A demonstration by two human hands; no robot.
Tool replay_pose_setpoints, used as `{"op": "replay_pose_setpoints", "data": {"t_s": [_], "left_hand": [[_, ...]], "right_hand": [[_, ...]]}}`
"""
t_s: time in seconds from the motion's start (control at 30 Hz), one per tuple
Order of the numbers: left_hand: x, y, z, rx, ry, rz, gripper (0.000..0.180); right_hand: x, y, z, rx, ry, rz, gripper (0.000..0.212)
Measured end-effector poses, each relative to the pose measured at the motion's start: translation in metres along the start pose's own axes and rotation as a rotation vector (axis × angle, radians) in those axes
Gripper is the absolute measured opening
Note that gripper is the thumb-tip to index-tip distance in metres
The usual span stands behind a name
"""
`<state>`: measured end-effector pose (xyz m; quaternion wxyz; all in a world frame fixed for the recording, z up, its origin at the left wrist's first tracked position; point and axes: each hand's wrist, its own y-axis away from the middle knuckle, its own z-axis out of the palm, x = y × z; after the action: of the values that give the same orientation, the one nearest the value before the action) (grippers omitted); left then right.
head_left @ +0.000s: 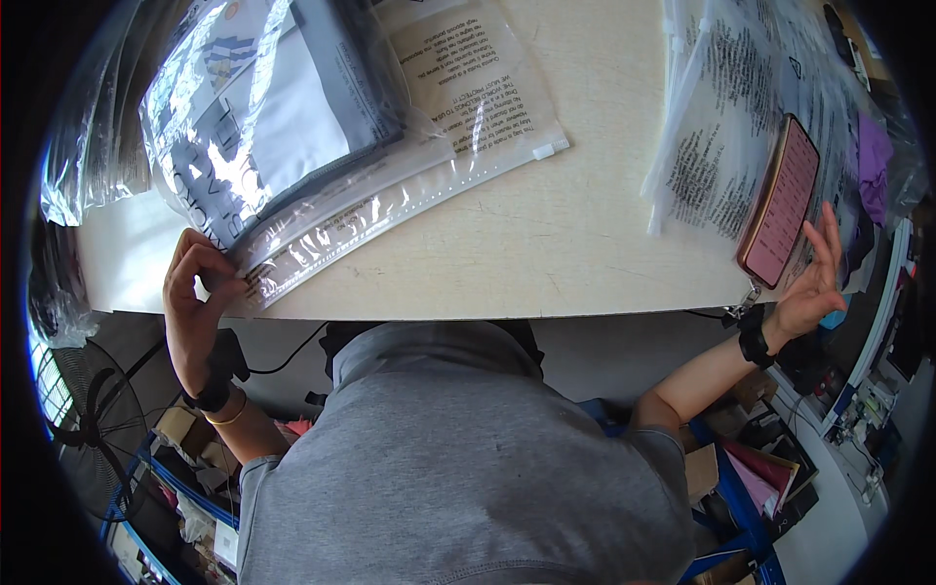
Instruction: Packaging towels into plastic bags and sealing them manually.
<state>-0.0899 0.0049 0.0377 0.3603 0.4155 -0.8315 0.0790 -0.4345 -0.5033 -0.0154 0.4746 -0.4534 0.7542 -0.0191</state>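
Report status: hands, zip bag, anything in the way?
Left hand pinching the zip bag at its near-left corner. Right hand open, empty, beside the phone. Packaged grey item overlaps the bag; phone lies apart from it.

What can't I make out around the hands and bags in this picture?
All in the head view:
- Packed bag: far end cut off by the top edge; glare hides parts of the contents.
- Zip bag: partly covered by the packed bag.
- Left hand: its fingers hide exactly which layers they pinch.
- Phone, near the right hand: screen lines too small to read.
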Motion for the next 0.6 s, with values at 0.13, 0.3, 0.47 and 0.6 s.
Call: {"op": "replay_pose_setpoints", "data": {"t_s": [0.13,0.3,0.47,0.6], "left_hand": [[0.0000,0.0005,-0.0003,0.000,0.001,-0.001,0.023],[0.0000,0.0000,0.0001,0.000,-0.005,0.000,0.023],[0.0004,-0.0002,0.0000,0.002,-0.004,-0.001,0.023],[0.0004,0.0002,-0.0001,0.002,0.005,-0.017,0.023]], "right_hand": [[0.0024,0.0001,-0.0019,-0.004,-0.007,-0.010,0.100],[0.0016,0.0002,-0.0027,-0.027,0.020,-0.029,0.100],[0.0014,0.0006,-0.0025,-0.039,0.024,-0.066,0.099],[-0.0022,0.0002,-0.0013,-0.045,0.041,-0.096,0.098]]}}
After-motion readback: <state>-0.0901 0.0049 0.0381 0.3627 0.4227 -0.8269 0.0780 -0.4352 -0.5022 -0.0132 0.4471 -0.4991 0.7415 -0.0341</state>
